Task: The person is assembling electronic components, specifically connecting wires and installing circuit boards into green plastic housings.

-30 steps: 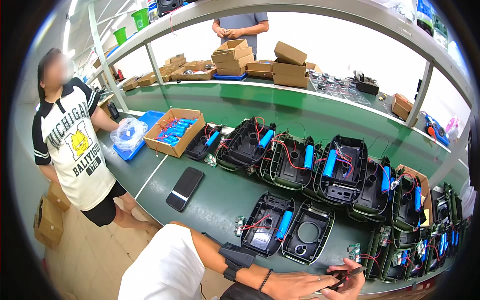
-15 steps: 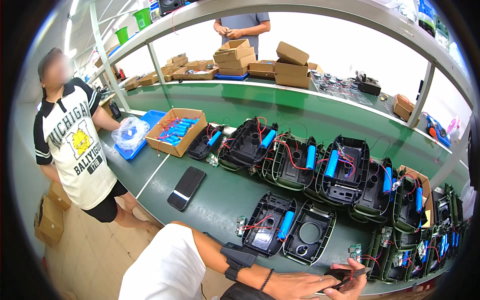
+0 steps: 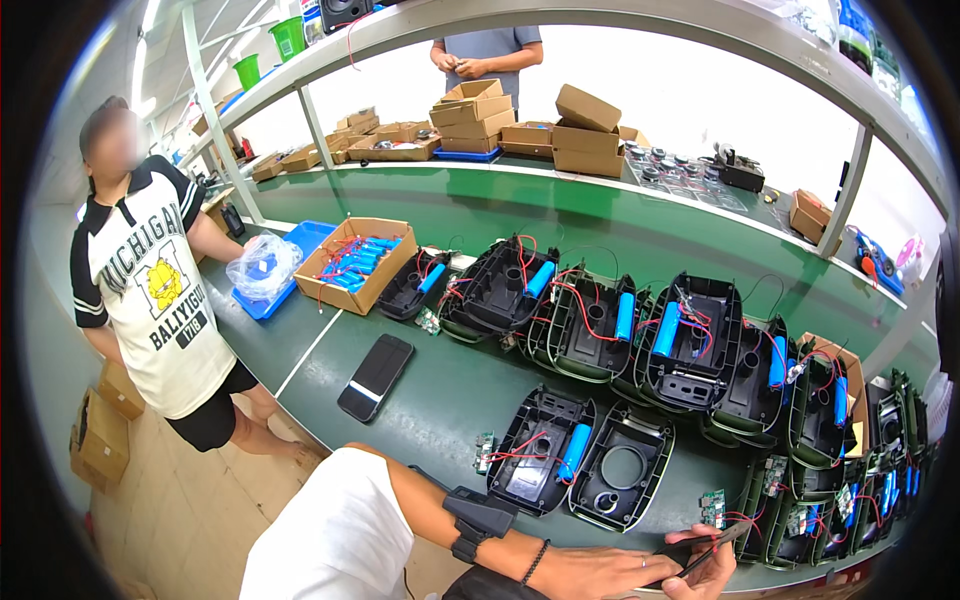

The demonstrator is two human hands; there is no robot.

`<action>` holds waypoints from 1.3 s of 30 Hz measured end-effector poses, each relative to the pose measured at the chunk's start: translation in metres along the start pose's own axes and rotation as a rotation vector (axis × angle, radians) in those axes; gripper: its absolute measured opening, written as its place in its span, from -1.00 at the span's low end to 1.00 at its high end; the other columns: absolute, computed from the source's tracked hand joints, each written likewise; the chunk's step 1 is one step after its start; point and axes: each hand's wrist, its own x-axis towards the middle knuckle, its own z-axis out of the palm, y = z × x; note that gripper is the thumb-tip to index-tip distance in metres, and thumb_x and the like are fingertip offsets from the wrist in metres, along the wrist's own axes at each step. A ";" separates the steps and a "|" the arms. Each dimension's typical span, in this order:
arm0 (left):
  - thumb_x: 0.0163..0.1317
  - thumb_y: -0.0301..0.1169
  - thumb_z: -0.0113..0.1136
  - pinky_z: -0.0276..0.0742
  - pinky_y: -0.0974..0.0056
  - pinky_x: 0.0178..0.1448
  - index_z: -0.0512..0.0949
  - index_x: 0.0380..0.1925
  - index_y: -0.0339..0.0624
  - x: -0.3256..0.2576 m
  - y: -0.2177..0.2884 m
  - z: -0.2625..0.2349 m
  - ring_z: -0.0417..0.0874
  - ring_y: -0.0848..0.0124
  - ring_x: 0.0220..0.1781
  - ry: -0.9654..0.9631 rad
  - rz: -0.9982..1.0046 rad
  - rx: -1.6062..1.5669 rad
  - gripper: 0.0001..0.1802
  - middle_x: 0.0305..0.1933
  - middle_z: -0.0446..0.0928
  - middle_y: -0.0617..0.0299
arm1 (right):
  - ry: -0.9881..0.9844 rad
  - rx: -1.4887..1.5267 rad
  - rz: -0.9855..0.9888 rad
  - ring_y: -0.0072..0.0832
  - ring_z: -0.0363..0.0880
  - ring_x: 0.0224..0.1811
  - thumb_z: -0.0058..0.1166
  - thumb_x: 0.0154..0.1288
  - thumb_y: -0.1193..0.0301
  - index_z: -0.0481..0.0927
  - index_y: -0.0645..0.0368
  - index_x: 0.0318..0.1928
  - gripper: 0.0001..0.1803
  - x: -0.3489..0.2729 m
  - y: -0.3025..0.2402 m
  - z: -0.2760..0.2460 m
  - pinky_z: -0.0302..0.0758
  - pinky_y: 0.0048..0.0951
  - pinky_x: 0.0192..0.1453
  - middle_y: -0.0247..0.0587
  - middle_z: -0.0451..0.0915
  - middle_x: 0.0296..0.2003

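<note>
At the lower edge, my left hand (image 3: 608,568), with a ring and a beaded bracelet, has its fingers closed at the handle end of a black cutting tool (image 3: 700,546) that looks like scissors. My right hand (image 3: 712,572) is closed round the same tool, its thumb on the upper side. Thin red wires (image 3: 742,518) run close to the tool's tip from a small green circuit board (image 3: 712,508). Just beyond my hands lie a black housing shell with a blue battery (image 3: 574,452) and a black shell with a round opening (image 3: 624,466). Part of my fingers is hidden.
Rows of black shells (image 3: 690,345) with batteries and wires line the bench's far side and right end. A phone (image 3: 376,377) and a carton of blue batteries (image 3: 385,290) are to the left. A person (image 3: 150,290) stands there by a blue tray (image 3: 262,303); another stands opposite.
The cutting tool and my right hand have shifted slightly, and the tool's tip has tilted a little upward. My left hand stays nearly in place.
</note>
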 end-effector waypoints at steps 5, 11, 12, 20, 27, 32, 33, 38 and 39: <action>0.36 -0.31 0.09 0.29 -0.03 0.45 0.31 0.28 -0.45 0.005 0.007 -0.006 0.36 -0.10 0.40 0.012 0.168 0.089 -0.42 0.35 0.31 -0.28 | -0.081 -0.030 0.007 -0.27 0.62 0.02 0.50 0.08 0.10 0.32 0.48 0.30 -0.04 0.000 -0.001 -0.005 0.56 -0.38 0.08 0.10 0.58 0.01; 0.36 -0.31 0.08 0.25 -0.02 0.49 0.35 0.25 -0.48 0.002 -0.001 0.001 0.33 -0.08 0.44 0.012 0.222 0.208 -0.44 0.36 0.34 -0.23 | -0.115 -0.052 0.026 -0.34 0.64 -0.08 0.47 0.11 0.09 0.34 0.48 0.29 -0.07 0.000 0.001 -0.010 0.56 -0.44 0.02 0.02 0.61 -0.06; 0.36 -0.31 0.08 0.25 -0.02 0.49 0.35 0.25 -0.48 0.000 -0.002 0.003 0.33 -0.08 0.44 0.013 0.220 0.211 -0.44 0.36 0.34 -0.23 | -0.123 -0.084 0.023 -0.35 0.64 -0.09 0.46 0.10 0.09 0.36 0.48 0.28 -0.08 0.000 0.002 -0.011 0.56 -0.45 0.01 -0.01 0.62 -0.07; 0.32 -0.37 0.08 0.23 -0.01 0.48 0.31 0.29 -0.40 0.006 0.010 -0.006 0.37 -0.03 0.38 0.007 0.173 0.143 -0.43 0.31 0.38 -0.14 | -0.129 -0.094 0.029 -0.36 0.63 -0.07 0.45 0.03 -0.09 0.39 0.47 0.27 0.02 0.003 -0.002 -0.009 0.55 -0.40 0.01 0.00 0.62 -0.06; 0.27 -0.43 0.10 0.27 -0.01 0.44 0.31 0.29 -0.38 0.009 0.014 -0.009 0.40 0.00 0.34 0.055 0.198 0.126 -0.42 0.29 0.40 -0.10 | -0.128 0.021 -0.043 -0.29 0.63 -0.02 0.41 0.00 -0.22 0.39 0.44 0.29 0.10 0.002 0.008 -0.015 0.56 -0.35 0.04 0.07 0.61 -0.01; 0.20 -0.46 0.13 0.30 0.01 0.40 0.38 0.23 -0.38 0.011 0.020 -0.013 0.40 -0.01 0.32 0.172 0.224 0.220 -0.44 0.28 0.41 -0.08 | 0.013 0.069 -0.072 -0.28 0.62 -0.05 0.42 0.04 -0.17 0.38 0.46 0.28 0.06 0.005 0.002 -0.004 0.56 -0.33 0.01 0.07 0.62 -0.05; 0.20 -0.46 0.13 0.30 0.01 0.40 0.38 0.23 -0.38 0.011 0.021 -0.013 0.40 -0.01 0.32 0.171 0.224 0.220 -0.44 0.28 0.41 -0.08 | 0.033 0.073 -0.100 -0.28 0.62 -0.06 0.42 0.05 -0.16 0.38 0.47 0.28 0.05 0.006 0.003 -0.004 0.56 -0.34 0.01 0.06 0.62 -0.06; 0.21 -0.47 0.12 0.28 0.00 0.42 0.37 0.22 -0.41 0.012 0.030 -0.018 0.36 0.00 0.37 0.247 0.261 0.300 -0.45 0.29 0.40 -0.07 | 0.110 0.004 -0.098 -0.27 0.58 0.02 0.41 0.08 -0.12 0.37 0.48 0.28 0.03 0.006 0.003 -0.002 0.52 -0.34 0.08 0.06 0.57 0.04; 0.21 -0.47 0.12 0.28 0.00 0.42 0.37 0.22 -0.41 0.010 0.029 -0.017 0.36 0.00 0.37 0.249 0.258 0.304 -0.45 0.29 0.40 -0.07 | 0.091 -0.010 -0.107 -0.25 0.56 0.06 0.40 0.10 -0.11 0.36 0.48 0.28 0.01 0.005 0.003 0.002 0.50 -0.32 0.11 0.03 0.54 0.10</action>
